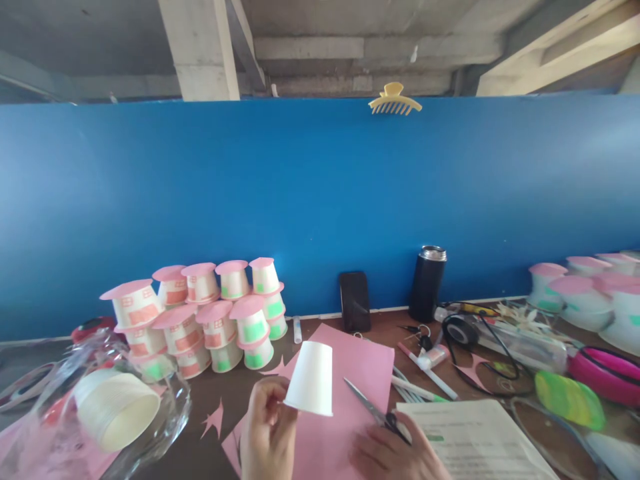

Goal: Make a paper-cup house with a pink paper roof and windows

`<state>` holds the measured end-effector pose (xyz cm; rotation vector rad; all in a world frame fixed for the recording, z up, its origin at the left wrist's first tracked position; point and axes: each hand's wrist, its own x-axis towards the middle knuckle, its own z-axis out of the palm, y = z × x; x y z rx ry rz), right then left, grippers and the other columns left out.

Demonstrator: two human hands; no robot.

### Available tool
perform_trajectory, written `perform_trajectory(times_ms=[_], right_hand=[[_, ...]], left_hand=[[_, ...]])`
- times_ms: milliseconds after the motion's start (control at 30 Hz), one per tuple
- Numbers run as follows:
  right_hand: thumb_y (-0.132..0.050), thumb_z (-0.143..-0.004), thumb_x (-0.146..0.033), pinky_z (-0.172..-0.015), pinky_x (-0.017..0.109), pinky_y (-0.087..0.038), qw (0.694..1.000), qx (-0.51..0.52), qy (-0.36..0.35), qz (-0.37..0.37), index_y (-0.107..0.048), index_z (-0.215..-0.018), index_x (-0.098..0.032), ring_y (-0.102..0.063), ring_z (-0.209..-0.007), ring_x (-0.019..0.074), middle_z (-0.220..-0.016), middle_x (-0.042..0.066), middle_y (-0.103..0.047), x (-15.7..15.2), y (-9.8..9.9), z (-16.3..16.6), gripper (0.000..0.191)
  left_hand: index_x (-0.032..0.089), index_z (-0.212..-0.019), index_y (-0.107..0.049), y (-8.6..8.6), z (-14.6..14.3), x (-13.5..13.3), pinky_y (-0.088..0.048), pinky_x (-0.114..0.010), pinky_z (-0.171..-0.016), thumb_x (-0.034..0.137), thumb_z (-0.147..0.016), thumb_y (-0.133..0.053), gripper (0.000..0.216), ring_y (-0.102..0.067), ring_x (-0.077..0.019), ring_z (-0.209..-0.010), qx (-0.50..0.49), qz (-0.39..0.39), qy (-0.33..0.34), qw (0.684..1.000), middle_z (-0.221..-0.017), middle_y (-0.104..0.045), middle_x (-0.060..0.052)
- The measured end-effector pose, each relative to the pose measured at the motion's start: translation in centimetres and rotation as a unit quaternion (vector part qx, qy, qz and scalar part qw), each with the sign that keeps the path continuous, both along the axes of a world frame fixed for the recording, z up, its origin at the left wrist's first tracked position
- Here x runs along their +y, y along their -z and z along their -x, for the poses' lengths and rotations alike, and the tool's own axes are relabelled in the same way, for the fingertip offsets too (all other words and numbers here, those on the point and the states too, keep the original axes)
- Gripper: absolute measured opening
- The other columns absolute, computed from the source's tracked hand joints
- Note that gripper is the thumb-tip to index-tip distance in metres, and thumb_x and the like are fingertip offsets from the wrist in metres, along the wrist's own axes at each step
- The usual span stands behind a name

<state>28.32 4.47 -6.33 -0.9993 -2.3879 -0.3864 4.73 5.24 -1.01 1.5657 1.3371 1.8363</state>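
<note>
Blue partition board fills the background, with bare concrete beams above it and a yellow hair claw sitting on its top edge. Below it runs our brown worktable, crowded with craft things.

Our left hand is closed on a plain white paper cup, thumb and fingers pinching its wide rim. We hold the cup mouth down and slightly tilted above a sheet of pink paper that lies flat on the table in front of us. Our right hand rests on the lower right part of that sheet, its fingers at the black handles of the scissors, whose blades point up and to the left. We cannot tell whether the fingers are closed round the handles.

Left of the sheet, a pile of finished cups with round pink tops and orange or green patches is stacked in tiers against the partition. Nearer to us on the left, a clear plastic sleeve holds nested cups lying on their side, and pink offcuts lie between the sleeve and the sheet.

Behind the sheet a dark phone leans on the partition, and a black flask stands just to its right. A printed page lies right of the scissors, with markers and a black tape roll beyond it, and more pink-topped cups at the far right
</note>
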Motion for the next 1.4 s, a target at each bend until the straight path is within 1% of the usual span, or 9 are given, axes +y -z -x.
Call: perform_trajectory(times_ms=[233,467,600,767,1000,1100,1200,1300,1400], right_hand=[[-0.075,-0.079,-0.035,-0.109,0.049,-0.035,0.978,0.031,0.028,0.203,-0.072,-0.092,-0.031,-0.071,-0.103,0.0273,-0.105,-0.001,-0.079,-1.6,-6.7,-0.6,0.013],[-0.056,-0.092,-0.031,-0.095,0.039,-0.048,0.952,0.145,0.063,0.263,-0.074,-0.1,-0.028,-0.07,-0.1,0.0248,-0.104,0.004,-0.077,-2.4,-7.7,0.5,0.019],[-0.056,-0.089,-0.053,-0.068,0.03,-0.056,0.867,0.325,0.023,0.377,-0.067,-0.119,-0.024,-0.071,-0.077,0.0231,-0.096,0.007,-0.076,-2.4,-7.4,1.5,0.043],[-0.064,-0.077,-0.067,-0.079,0.034,-0.056,0.765,0.455,-0.082,0.448,-0.067,-0.113,-0.023,-0.069,-0.093,0.0289,-0.1,0.008,-0.073,-2.8,-7.4,2.8,0.058],[-0.058,-0.085,-0.057,-0.077,0.033,-0.057,0.787,0.448,-0.005,0.425,-0.062,-0.122,-0.021,-0.069,-0.087,0.0261,-0.092,0.008,-0.074,-2.7,-7.7,2.1,0.052],[-0.064,-0.079,-0.047,-0.072,0.03,-0.056,0.831,0.401,0.026,0.384,-0.066,-0.114,-0.022,-0.07,-0.085,0.0256,-0.09,0.006,-0.074,-2.8,-7.4,2.0,0.043],[-0.068,-0.074,-0.045,-0.058,0.024,-0.052,0.879,0.314,0.073,0.352,-0.068,-0.097,-0.023,-0.067,-0.066,0.0195,-0.076,0.001,-0.071,-3.2,-6.8,2.3,0.032],[-0.064,-0.077,-0.051,-0.052,0.023,-0.047,0.911,0.223,0.078,0.338,-0.066,-0.093,-0.023,-0.063,-0.058,0.0158,-0.074,0.0,-0.068,-3.6,-6.5,2.6,0.032],[-0.061,-0.082,-0.055,-0.053,0.024,-0.047,0.927,0.178,0.074,0.321,-0.066,-0.092,-0.022,-0.064,-0.061,0.0164,-0.078,0.003,-0.069,-3.7,-6.6,2.7,0.035]], left_hand=[[0.021,-0.083,-0.057,-1.0,-0.1,0.1,-0.051,-0.023,-0.059,0.016,-0.076,-0.063,0.011,-0.063,-0.0162,-0.067,0.014,0.0,-0.034,0.999,-0.074,-0.063,0.001],[0.023,-0.074,-0.046,-0.9,-1.1,-0.7,-0.05,-0.024,-0.063,0.008,-0.075,-0.059,0.019,-0.059,-0.0154,-0.071,0.082,0.006,0.061,0.995,-0.079,-0.06,0.0],[0.024,-0.076,-0.045,-1.0,-1.4,-1.5,-0.052,-0.022,-0.065,0.012,-0.084,-0.057,0.018,-0.061,-0.0143,-0.075,0.126,-0.02,0.097,0.987,-0.083,-0.06,0.0],[0.024,-0.094,-0.055,-1.1,-1.7,-2.3,-0.053,-0.027,-0.075,0.01,-0.085,-0.055,0.017,-0.066,-0.0173,-0.084,0.223,-0.031,0.136,0.965,-0.092,-0.064,-0.002],[0.021,-0.125,-0.049,-1.6,-0.5,-1.6,-0.042,-0.044,-0.107,0.001,-0.081,-0.042,0.049,-0.052,-0.0244,-0.126,0.216,0.025,0.187,0.958,-0.127,-0.057,-0.013],[0.022,-0.132,-0.047,-2.4,0.3,-1.3,-0.036,-0.049,-0.112,0.023,-0.094,-0.048,0.038,-0.046,-0.0265,-0.134,0.09,0.118,0.219,0.964,-0.139,-0.052,-0.014],[0.023,-0.144,-0.036,-3.5,0.5,-1.7,-0.029,-0.051,-0.116,0.043,-0.088,-0.063,0.066,-0.034,-0.0301,-0.143,0.038,0.157,0.31,0.937,-0.15,-0.043,-0.015],[0.025,-0.151,-0.03,-4.4,-0.1,-2.5,-0.028,-0.056,-0.116,0.047,-0.071,-0.08,0.097,-0.032,-0.0357,-0.143,0.095,0.17,0.35,0.916,-0.154,-0.038,-0.016],[0.024,-0.144,-0.044,-4.8,-1.0,-2.9,-0.041,-0.053,-0.108,0.039,-0.069,-0.083,0.086,-0.049,-0.0354,-0.131,0.184,0.155,0.331,0.912,-0.142,-0.053,-0.016]])
